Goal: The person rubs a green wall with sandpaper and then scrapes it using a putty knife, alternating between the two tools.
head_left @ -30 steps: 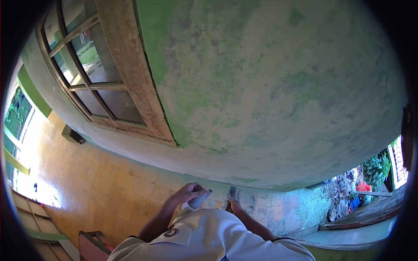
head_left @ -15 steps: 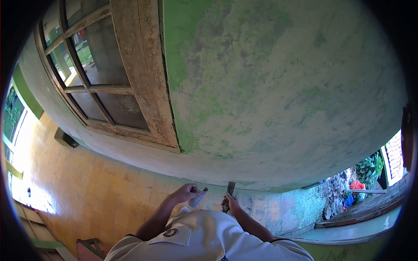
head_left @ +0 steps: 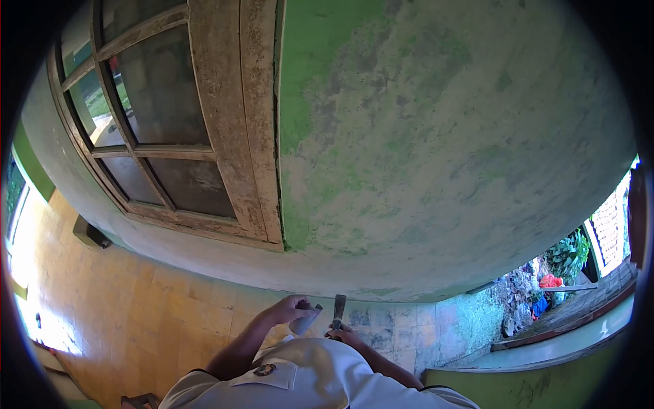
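My left hand [head_left: 291,310] is closed on a flat grey piece [head_left: 304,323] with a darker end; its exact kind I cannot tell. To its right, my right hand [head_left: 345,335] grips a scraper [head_left: 339,305], its flat dark blade pointing up toward the wall. Both hands are in front of my shirt, close together at waist height. Ahead of them rises a wall [head_left: 436,170] with worn green paint and pale, patchy areas. In this view the blade's tip comes near the wall's lower edge.
An old wooden window frame [head_left: 235,123] with glass panes is set in the wall on the left. Yellowish tiles cover the floor [head_left: 163,300]. A dark block [head_left: 90,234] stands by the wall's foot. On the right are a low ledge [head_left: 545,358], plants [head_left: 567,255] and a red item [head_left: 550,281].
My right hand and the scraper have moved left and slightly down, nearer my left hand. The wall and window appear shifted a little to the right as the view turned.
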Demonstrator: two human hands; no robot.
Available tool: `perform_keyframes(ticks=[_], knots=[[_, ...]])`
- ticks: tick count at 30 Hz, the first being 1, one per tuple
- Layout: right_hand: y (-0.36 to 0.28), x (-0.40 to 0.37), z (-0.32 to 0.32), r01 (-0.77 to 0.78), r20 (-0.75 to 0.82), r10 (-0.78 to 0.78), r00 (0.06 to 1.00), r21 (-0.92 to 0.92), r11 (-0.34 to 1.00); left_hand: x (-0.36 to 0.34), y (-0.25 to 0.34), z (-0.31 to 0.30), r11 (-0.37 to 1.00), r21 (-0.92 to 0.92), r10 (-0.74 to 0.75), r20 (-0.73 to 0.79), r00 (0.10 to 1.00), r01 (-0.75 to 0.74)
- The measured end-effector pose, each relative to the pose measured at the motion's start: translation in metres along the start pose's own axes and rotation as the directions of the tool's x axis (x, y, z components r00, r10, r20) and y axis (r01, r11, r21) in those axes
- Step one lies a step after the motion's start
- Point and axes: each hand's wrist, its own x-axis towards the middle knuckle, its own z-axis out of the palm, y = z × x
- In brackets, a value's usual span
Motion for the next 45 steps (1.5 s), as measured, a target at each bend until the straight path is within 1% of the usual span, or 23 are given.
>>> perform_keyframes(ticks=[4,6,10,12,13,15,19,21,22,24,25,27,28,30,34,36,39,40,42,45], knots=[[0.008,0.001,0.012,-0.010,0.047,0.010,0.999,0.009,1.000,-0.005,-0.014,-0.010,0.999,0.042,-0.029,0.018,0.999,0.029],[0.005,0.000,0.018,0.021,0.049,-0.022,0.999,0.024,0.999,-0.009,-0.018,-0.014,0.999,-0.045,-0.027,0.033,0.999,0.029],[-0.011,-0.005,0.035,0.040,0.070,-0.043,0.997,0.051,0.998,-0.022,-0.018,-0.020,0.993,-0.111,-0.036,0.027,0.999,0.039],[-0.024,-0.008,0.044,0.045,0.104,-0.049,0.993,0.044,0.998,-0.028,-0.018,-0.022,0.972,-0.196,-0.131,0.024,0.991,0.133],[-0.029,-0.007,0.048,0.042,0.106,-0.046,0.993,0.040,0.998,-0.029,-0.021,-0.022,0.971,-0.199,-0.130,0.020,0.991,0.132],[-0.039,-0.006,0.054,0.129,0.190,-0.119,0.975,-0.043,0.991,-0.031,-0.024,-0.021,0.965,-0.247,-0.109,-0.053,0.993,0.092],[-0.060,-0.013,0.077,0.170,0.242,-0.138,0.960,-0.116,0.979,-0.035,-0.015,-0.020,0.966,-0.252,-0.091,-0.093,0.992,0.065],[-0.069,-0.018,0.088,0.251,0.340,-0.162,0.926,-0.237,0.938,-0.034,-0.013,-0.019,0.961,-0.262,-0.119,-0.121,0.985,0.084],[-0.068,-0.017,0.089,0.251,0.340,-0.161,0.926,-0.238,0.938,-0.034,-0.013,-0.021,0.961,-0.263,-0.119,-0.121,0.985,0.084],[-0.067,-0.014,0.092,0.287,0.415,-0.140,0.899,-0.315,0.905,-0.032,-0.011,-0.025,0.990,-0.037,-0.141,-0.061,0.988,0.139],[-0.066,-0.014,0.094,0.288,0.414,-0.142,0.899,-0.315,0.904,-0.033,-0.008,-0.024,0.990,-0.037,-0.140,-0.060,0.988,0.138],[-0.066,-0.014,0.097,0.310,0.477,-0.139,0.868,-0.301,0.902,-0.036,0.000,-0.020,0.999,-0.028,-0.049,-0.070,0.996,0.047],[-0.066,-0.013,0.097,0.311,0.476,-0.141,0.868,-0.301,0.901,-0.036,0.003,-0.019,0.999,-0.027,-0.048,-0.069,0.996,0.046],[-0.066,-0.013,0.096,0.308,0.475,-0.127,0.871,-0.325,0.894,-0.036,0.006,-0.018,0.994,-0.104,-0.039,-0.027,0.999,0.036],[-0.068,-0.015,0.096,0.314,0.467,-0.137,0.874,-0.325,0.892,-0.036,0.008,-0.015,0.994,-0.099,-0.057,-0.047,0.997,0.052],[-0.069,-0.018,0.097,0.315,0.466,-0.142,0.874,-0.318,0.894,-0.037,0.011,-0.013,0.997,-0.067,0.025,-0.072,0.997,-0.030],[-0.073,-0.022,0.098,0.287,0.457,-0.126,0.881,-0.302,0.909,-0.032,0.003,-0.015,0.996,-0.077,0.046,-0.065,0.997,-0.051],[-0.072,-0.020,0.097,0.288,0.457,-0.128,0.880,-0.301,0.909,-0.033,0.005,-0.016,0.996,-0.075,0.046,-0.065,0.997,-0.051],[-0.069,-0.018,0.096,0.295,0.456,-0.137,0.880,-0.297,0.908,-0.036,0.010,-0.018,0.995,-0.073,-0.068,-0.080,0.994,0.062],[-0.068,-0.020,0.094,0.290,0.445,-0.140,0.884,-0.290,0.912,-0.032,0.002,-0.027,0.995,-0.091,-0.050,-0.065,0.997,0.044]])
